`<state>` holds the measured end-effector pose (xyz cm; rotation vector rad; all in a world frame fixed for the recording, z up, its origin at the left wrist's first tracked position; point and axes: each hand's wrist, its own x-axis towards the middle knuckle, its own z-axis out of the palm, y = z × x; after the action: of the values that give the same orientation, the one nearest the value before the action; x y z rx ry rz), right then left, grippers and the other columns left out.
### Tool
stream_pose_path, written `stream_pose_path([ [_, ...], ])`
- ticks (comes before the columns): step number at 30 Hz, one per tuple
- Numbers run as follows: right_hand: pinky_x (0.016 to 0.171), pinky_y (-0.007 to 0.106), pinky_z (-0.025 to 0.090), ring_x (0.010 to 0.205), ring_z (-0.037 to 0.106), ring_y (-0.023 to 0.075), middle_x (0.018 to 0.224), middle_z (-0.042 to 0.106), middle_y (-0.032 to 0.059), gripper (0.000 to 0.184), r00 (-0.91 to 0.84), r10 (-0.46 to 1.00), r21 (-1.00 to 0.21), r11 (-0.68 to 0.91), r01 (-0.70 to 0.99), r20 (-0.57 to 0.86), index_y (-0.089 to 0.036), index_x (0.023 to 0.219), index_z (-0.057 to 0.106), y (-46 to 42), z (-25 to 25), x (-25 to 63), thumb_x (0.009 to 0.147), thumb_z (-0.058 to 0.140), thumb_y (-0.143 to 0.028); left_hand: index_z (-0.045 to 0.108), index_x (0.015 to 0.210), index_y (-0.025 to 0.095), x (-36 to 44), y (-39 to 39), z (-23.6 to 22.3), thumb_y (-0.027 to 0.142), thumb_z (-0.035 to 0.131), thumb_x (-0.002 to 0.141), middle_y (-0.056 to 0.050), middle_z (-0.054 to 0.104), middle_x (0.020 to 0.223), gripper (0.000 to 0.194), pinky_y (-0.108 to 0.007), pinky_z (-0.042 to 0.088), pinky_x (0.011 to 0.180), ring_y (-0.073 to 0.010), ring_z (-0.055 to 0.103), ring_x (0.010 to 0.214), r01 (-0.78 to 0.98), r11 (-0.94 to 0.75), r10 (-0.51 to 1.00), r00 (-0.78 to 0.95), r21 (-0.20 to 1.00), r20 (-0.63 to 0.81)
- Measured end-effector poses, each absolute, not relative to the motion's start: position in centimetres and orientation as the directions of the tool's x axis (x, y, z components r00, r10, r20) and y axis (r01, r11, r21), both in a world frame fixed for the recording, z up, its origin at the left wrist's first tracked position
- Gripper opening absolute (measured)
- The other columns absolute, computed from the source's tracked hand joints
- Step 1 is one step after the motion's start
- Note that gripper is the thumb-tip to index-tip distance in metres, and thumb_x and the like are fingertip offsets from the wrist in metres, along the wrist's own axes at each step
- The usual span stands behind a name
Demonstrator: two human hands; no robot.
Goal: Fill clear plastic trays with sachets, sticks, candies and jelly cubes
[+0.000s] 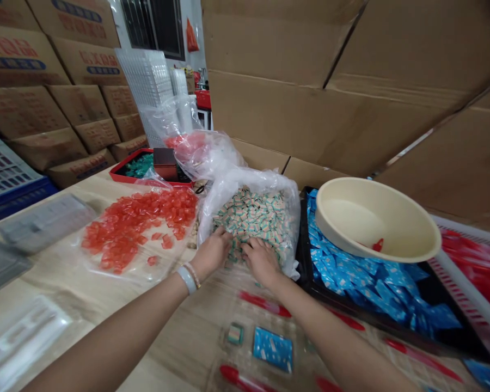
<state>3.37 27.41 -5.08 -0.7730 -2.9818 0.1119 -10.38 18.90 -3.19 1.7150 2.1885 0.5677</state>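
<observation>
Both my hands reach into an open clear plastic bag (228, 188) heaped with small green-and-white wrapped candies (255, 215). My left hand (212, 251), with a bracelet and white band at the wrist, digs into the near left side of the pile, fingers curled among the candies. My right hand (261, 260) is right beside it, fingers also bent down into the pile. What either hand grips is hidden by the candies. In front of my arms lies a clear tray (249, 354) with a green packet (235, 333), a blue packet (273, 348) and red pieces.
Red candies (136, 223) are spread on clear plastic to the left. A black tray of blue packets (367, 277) on the right carries a cream bowl (375, 218). A red tray (124, 173) and bags stand behind, cardboard boxes (330, 81) all around, clear trays at the left.
</observation>
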Motion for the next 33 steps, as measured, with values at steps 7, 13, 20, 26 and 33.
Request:
stream_pose_path([
  [7,0.079,0.028,0.033,0.092,0.047,0.0184,0.099,0.054,0.0053,0.025,-0.862,0.504,-0.330,0.824,0.461,0.055,-0.023,0.100,0.059,27.1,-4.3,4.8,0.077,0.050,-0.019,0.060,0.078,0.018,-11.0,15.4,-4.1,0.022,0.051,0.073,-0.004,0.060,0.081,0.011,-0.023,0.040,0.072,-0.0156,0.054,0.079,0.860,-0.050,0.993,0.098,0.507,-0.069],
  [13,0.072,0.026,0.035,0.082,0.051,0.0170,0.083,0.059,0.0033,0.012,-0.926,0.365,-0.431,0.824,0.369,-0.095,-0.020,0.081,0.064,26.6,-4.1,6.1,0.070,0.059,-0.022,0.057,0.073,0.016,-10.7,17.1,-4.2,0.016,0.041,0.077,-0.003,0.059,0.075,0.017,-0.022,0.039,0.066,-0.0135,0.053,0.071,0.837,0.014,0.999,0.007,0.547,-0.035],
  [20,0.068,0.024,0.035,0.076,0.050,0.0152,0.076,0.057,0.0038,0.017,-0.880,0.474,-0.348,0.829,0.438,0.019,-0.016,0.069,0.060,27.1,-3.2,5.5,0.075,0.045,-0.011,0.055,0.070,0.015,-11.0,18.2,-3.2,0.018,0.039,0.076,-0.001,0.057,0.067,0.017,-0.020,0.037,0.059,-0.0120,0.050,0.064,0.757,0.043,0.998,-0.057,0.652,0.000],
  [26,0.067,0.024,0.036,0.076,0.051,0.0157,0.072,0.058,0.0029,0.017,-0.939,0.337,-0.368,0.866,0.338,-0.069,-0.017,0.064,0.060,26.1,-4.4,7.0,0.070,0.048,-0.006,0.060,0.074,0.016,-11.1,16.2,-4.4,0.013,0.043,0.071,-0.002,0.061,0.075,0.018,-0.022,0.039,0.066,-0.0134,0.053,0.070,0.774,0.005,0.987,0.098,0.633,-0.127],
  [33,0.066,0.024,0.038,0.073,0.051,0.0145,0.074,0.057,0.0021,0.017,-0.910,0.408,-0.544,0.781,0.307,0.072,-0.018,0.072,0.059,26.1,-3.1,7.7,0.076,0.043,-0.012,0.060,0.091,0.017,-10.8,16.2,-2.8,0.018,0.057,0.064,-0.005,0.056,0.097,0.027,-0.026,0.037,0.082,-0.0173,0.050,0.091,0.662,-0.068,0.998,0.032,0.746,0.062],
])
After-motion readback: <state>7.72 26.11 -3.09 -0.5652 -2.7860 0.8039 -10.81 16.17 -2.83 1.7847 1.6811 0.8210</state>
